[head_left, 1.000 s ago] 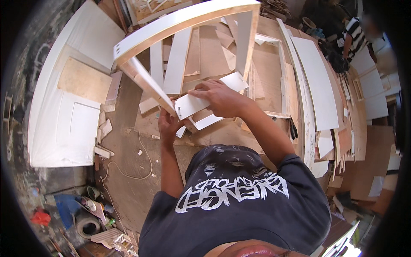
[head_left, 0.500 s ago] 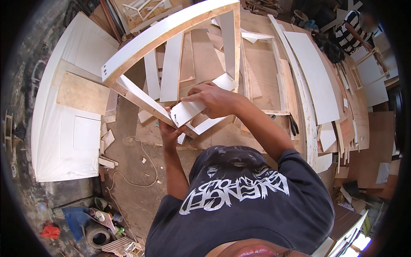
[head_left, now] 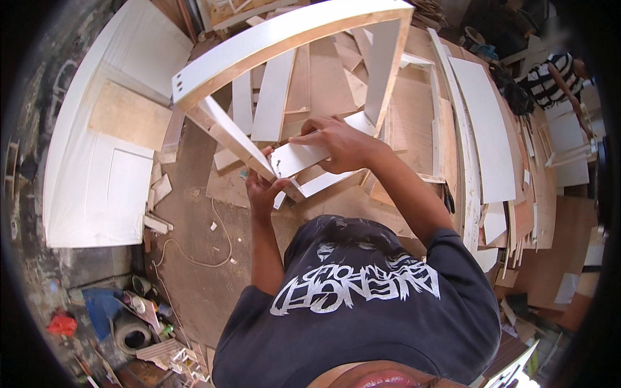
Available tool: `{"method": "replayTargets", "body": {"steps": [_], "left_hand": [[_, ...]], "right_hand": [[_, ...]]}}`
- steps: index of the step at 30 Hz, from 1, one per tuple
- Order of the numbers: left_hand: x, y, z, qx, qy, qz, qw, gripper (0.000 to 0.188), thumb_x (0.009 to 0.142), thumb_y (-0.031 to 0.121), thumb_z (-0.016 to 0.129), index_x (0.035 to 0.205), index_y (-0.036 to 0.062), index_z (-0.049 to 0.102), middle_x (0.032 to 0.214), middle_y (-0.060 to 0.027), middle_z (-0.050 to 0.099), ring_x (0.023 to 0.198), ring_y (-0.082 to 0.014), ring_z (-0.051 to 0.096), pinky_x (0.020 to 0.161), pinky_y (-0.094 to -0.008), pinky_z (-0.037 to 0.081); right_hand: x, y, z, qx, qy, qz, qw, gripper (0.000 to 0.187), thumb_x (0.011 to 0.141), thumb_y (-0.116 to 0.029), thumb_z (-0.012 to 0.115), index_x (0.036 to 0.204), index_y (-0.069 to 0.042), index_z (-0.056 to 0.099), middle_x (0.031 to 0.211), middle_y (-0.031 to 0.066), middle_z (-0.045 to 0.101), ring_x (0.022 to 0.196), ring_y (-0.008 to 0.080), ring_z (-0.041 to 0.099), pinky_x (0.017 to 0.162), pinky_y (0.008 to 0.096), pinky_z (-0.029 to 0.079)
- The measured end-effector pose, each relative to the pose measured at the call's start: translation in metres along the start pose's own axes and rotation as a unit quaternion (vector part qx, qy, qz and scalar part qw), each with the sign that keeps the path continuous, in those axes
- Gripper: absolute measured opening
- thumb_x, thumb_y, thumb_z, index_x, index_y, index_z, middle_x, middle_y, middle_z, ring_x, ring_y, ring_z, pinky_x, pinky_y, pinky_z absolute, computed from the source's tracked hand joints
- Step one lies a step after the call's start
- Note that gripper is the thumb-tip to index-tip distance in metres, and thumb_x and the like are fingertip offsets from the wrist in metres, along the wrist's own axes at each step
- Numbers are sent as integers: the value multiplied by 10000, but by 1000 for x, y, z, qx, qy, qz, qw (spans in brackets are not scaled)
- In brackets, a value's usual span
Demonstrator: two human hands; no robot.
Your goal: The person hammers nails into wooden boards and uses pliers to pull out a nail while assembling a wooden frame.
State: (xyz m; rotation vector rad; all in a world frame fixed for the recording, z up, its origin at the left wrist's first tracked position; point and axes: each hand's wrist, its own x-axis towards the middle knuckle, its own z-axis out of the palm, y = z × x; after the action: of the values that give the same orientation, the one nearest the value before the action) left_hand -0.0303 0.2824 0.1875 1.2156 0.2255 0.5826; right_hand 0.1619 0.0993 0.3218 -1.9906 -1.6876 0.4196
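Observation:
A white wooden frame [head_left: 294, 33] with bare wood edges stands tilted in front of me. Its near piece is a short white board [head_left: 296, 159] with small dark screws or holes at its left end. Around the near left corner, where that board meets the long side rail [head_left: 226, 134], my left hand [head_left: 264, 187] is closed, its thumb on the near side. My right hand [head_left: 341, 143] grips the short board from above, fingers over its far edge; some fingertips are hidden. Just left of my left hand shows a small teal spot, too small to name.
Beyond the frame lie white boards [head_left: 273, 97] and plywood pieces. Long white panels [head_left: 482, 129] lean at the right, where a person in striped clothing [head_left: 550, 81] works. A wrapped white panel [head_left: 97, 194] stands left. A cord [head_left: 194, 262] crosses the floor; clutter includes a tyre-like ring [head_left: 131, 336].
The frame has swung to the right, its far end most, with both hands still on it. My view has shifted slightly. The person at the right bends lower.

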Motion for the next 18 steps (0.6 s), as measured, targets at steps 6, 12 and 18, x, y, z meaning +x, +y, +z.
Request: {"method": "replayTargets", "body": {"steps": [6, 12, 18], "left_hand": [[6, 0, 1, 33, -27, 23, 999, 851, 758, 107, 950, 1467, -19, 495, 1411, -106, 597, 1283, -211, 600, 1111, -371, 492], [-6, 10, 9, -16, -32, -27, 999, 747, 794, 28, 882, 1437, -15, 503, 1409, -130, 589, 1289, -210, 591, 1117, -368, 480], [-9, 6, 15, 30, -43, 1, 999, 681, 861, -6, 769, 1462, -17, 451, 1413, -145, 568, 1332, -231, 548, 1137, -387, 451]], "right_hand": [[1, 4, 4, 13, -1, -1, 1000, 752, 698, -57, 761, 1435, -162, 658, 1282, 120, 610, 1273, 314, 560, 1124, 468, 399], [1, 0, 3, 2, -25, 4, 1000, 769, 737, -28, 786, 1476, -164, 623, 1322, 139, 605, 1293, 327, 560, 1143, 468, 387], [0, 4, 8, 12, -25, 7, 1000, 766, 699, -41, 787, 1444, -159, 653, 1325, 133, 595, 1299, 332, 548, 1135, 462, 380]]}}
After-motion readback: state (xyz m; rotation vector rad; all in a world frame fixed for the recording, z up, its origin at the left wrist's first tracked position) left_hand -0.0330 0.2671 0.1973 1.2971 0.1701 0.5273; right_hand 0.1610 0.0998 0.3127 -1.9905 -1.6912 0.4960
